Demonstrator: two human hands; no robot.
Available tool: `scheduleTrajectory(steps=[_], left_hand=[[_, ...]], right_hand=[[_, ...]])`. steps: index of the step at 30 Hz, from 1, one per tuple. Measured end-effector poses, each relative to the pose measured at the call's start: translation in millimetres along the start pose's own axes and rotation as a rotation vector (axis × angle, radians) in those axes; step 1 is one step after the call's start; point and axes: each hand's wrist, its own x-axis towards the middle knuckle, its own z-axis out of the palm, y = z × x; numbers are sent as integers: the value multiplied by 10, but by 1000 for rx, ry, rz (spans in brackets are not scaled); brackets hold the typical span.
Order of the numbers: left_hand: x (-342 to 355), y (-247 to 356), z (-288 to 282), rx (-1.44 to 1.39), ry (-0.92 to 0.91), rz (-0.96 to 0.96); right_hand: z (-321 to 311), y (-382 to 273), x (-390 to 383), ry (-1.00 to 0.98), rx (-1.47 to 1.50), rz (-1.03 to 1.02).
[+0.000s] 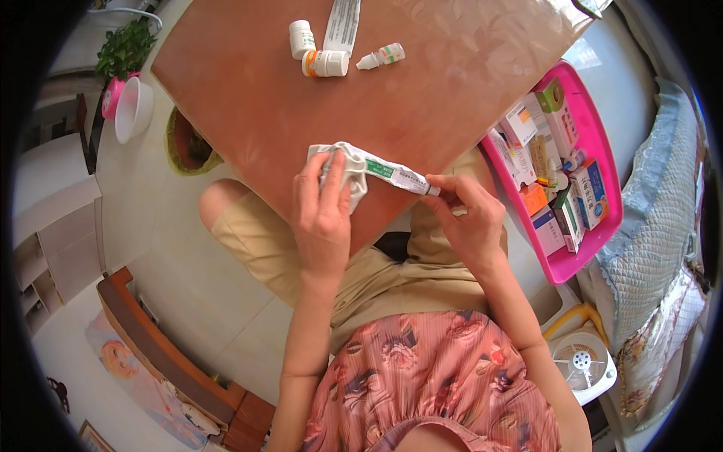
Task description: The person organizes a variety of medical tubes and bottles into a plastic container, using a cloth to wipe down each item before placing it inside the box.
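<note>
A white and green squeeze tube (pixel 403 178) lies slantwise over the near edge of the brown table. My left hand (pixel 321 218) is closed on a crumpled whitish cloth (pixel 355 181), which covers the tube's left end. At the other end, the thumb and fingers of my right hand (pixel 474 222) pinch the tube by its narrow tip. My fingers partly hide that tip, so I cannot tell whether a cap is on it. Farther off stand a white bottle (pixel 301 39), a lying white and orange bottle (pixel 325 64), a small dropper bottle (pixel 382 56) and a flat silvery tube (pixel 343 29).
The table (pixel 248 98) reaches from my lap to the far side. At its right edge sits a pink tray (pixel 559 275) with several medicine boxes (pixel 589 194). A white fan (pixel 584 365) stands lower right, and a planter (pixel 181 143) is below the table's left edge.
</note>
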Motion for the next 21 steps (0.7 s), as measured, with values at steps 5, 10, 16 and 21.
scheduleTrajectory(steps=[5,10,16,21], left_hand=[[55,105,18,-85,38,-2],[118,306,45,-150,-11,65],[321,76,-80,-11,-44,26],[133,332,129,-28,-24,236]], right_hand=[[11,29,-13,-5,-37,-12],[0,-2,3,5,-49,-37],[0,15,-1,14,-62,-60],[21,18,9,17,-87,-64]])
